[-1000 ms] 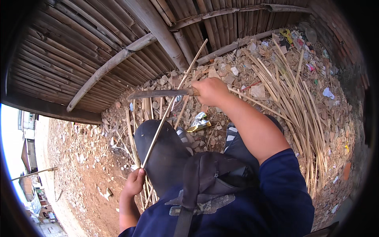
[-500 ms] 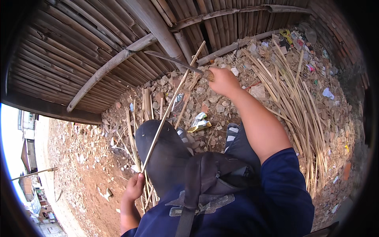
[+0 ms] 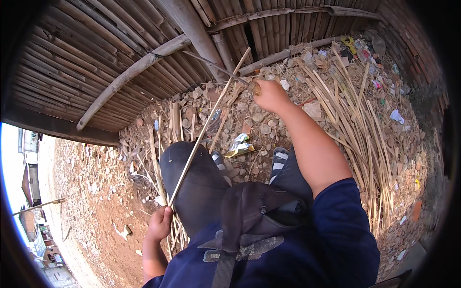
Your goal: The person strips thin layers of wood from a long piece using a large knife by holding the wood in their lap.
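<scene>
A long, pale bamboo strip (image 3: 207, 128) slants up and away across my left knee. Its near end is gripped by my left hand (image 3: 160, 223), thumb pressed along the top. My right hand (image 3: 272, 97) is closed around the short wooden handle of a long knife (image 3: 213, 64). The thin blade points to the far left and crosses the strip near its far end, seen almost edge-on. Whether the blade touches the strip I cannot tell.
Split bamboo strips (image 3: 357, 122) lie in a large pile on the right. More bamboo pieces (image 3: 175, 122) stand beside my left knee. A bamboo wall with thick poles (image 3: 192, 29) rises in front. A shiny wrapper (image 3: 238, 146) lies on stony ground between my feet.
The knife's blade has turned from showing its broad side to nearly edge-on, its tip now farther up. Both hands keep their hold, and the view has shifted slightly.
</scene>
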A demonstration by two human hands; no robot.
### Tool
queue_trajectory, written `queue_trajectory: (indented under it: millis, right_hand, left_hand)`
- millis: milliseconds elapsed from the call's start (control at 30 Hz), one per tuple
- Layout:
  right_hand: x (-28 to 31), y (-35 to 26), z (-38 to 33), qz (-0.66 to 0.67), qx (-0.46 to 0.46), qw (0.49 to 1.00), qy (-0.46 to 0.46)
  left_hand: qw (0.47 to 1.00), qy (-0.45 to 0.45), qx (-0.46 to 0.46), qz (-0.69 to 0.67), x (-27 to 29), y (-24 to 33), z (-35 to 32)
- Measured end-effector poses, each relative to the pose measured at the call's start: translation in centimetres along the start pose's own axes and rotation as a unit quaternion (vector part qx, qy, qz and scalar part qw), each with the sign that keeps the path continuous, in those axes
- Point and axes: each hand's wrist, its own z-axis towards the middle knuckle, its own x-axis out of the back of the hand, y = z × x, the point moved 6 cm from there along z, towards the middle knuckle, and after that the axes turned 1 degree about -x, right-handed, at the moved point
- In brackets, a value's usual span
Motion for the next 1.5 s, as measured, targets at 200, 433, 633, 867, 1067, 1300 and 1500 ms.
queue_trajectory:
  millis: [200,433,633,867,1067,1300,1500]
  right_hand:
    - [-0.9,-7.4,-3.3,-0.133,0.176,0.961,-0.168]
    - [-3.0,-3.6,-1.6,-0.083,0.077,0.981,-0.159]
    - [-3.7,-3.9,-1.6,-0.059,0.089,0.989,-0.107]
    - [-0.1,2.7,1.3,0.055,-0.075,0.995,0.033]
    - [1.0,-1.5,-0.6,0.107,-0.004,0.992,0.061]
    - [-0.3,-4.7,-2.1,0.059,0.098,0.993,-0.022]
    - [-2.7,-6.9,-3.9,-0.043,0.224,0.963,-0.144]
  left_hand:
    - [0.974,-0.088,0.112,-0.175,-0.4,-2.0,-0.1]
    - [0.967,-0.137,0.115,-0.179,-0.2,0.2,0.8]
    - [0.976,-0.116,0.071,-0.171,-0.9,-1.3,1.0]
    - [0.968,-0.124,0.107,-0.192,-0.7,-0.8,0.4]
    - [0.982,-0.046,0.06,-0.175,-1.3,0.2,1.2]
    - [0.993,0.084,-0.029,0.074,-0.8,4.6,1.0]
    - [0.998,0.036,-0.041,0.012,-1.5,3.0,-0.2]
